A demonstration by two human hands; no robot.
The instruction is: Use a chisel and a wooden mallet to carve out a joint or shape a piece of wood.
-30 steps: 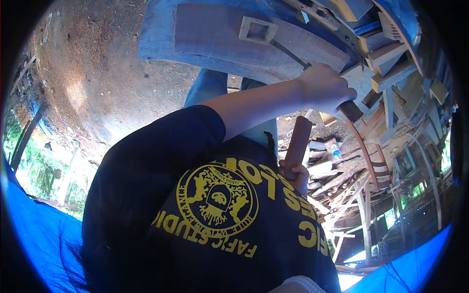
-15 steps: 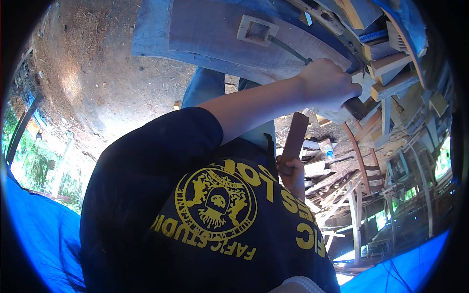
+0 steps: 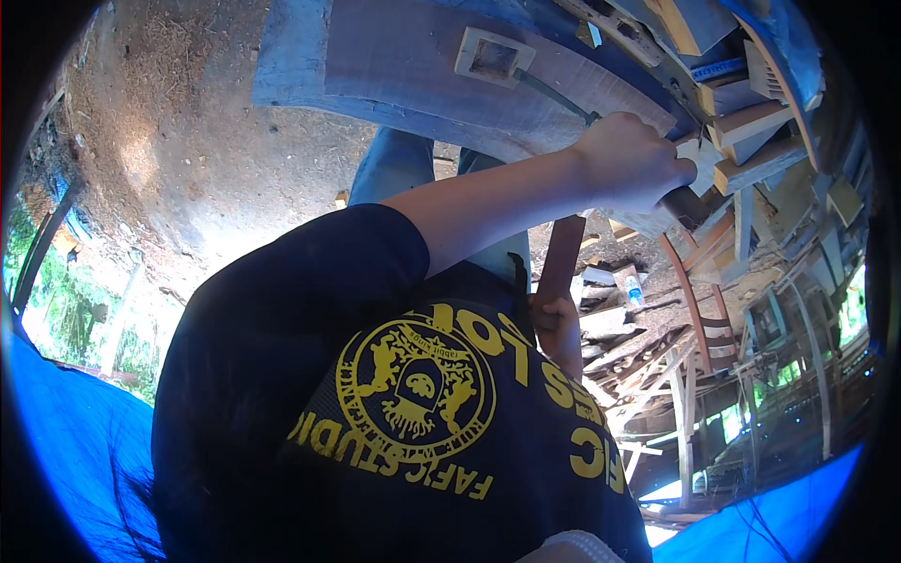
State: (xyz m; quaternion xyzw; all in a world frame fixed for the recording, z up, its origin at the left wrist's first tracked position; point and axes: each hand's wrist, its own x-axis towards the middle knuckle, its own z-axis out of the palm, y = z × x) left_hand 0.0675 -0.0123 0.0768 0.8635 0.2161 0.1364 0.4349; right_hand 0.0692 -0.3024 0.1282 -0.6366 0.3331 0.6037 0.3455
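My left arm reaches across my body to the right. My left hand (image 3: 627, 161) is closed round the brown handle of what looks like a chisel (image 3: 556, 97). Its thin metal shaft runs up and left to a small pale wooden piece with a square opening (image 3: 492, 57), which lies on a broad brown board (image 3: 404, 52). Lower down, close to my shirt, my right hand (image 3: 558, 327) grips a reddish-brown wooden bar (image 3: 561, 255). That bar stands nearly upright, and its upper end meets or passes under my left forearm, so its tip is hidden.
Offcuts and wooden blocks (image 3: 746, 141) are piled at the right of the board. A curved chair-like frame (image 3: 699, 314) and scrap sticks (image 3: 648, 361) lie below them, with a plastic bottle (image 3: 633, 289) nearby. Dirt floor (image 3: 178, 141) spreads left; blue sheeting (image 3: 80, 450) hangs at the lower corners.
The wooden bar in my right hand has shifted up slightly, and its top end has gone from view at my left forearm. My left hand and the chisel have stayed put.
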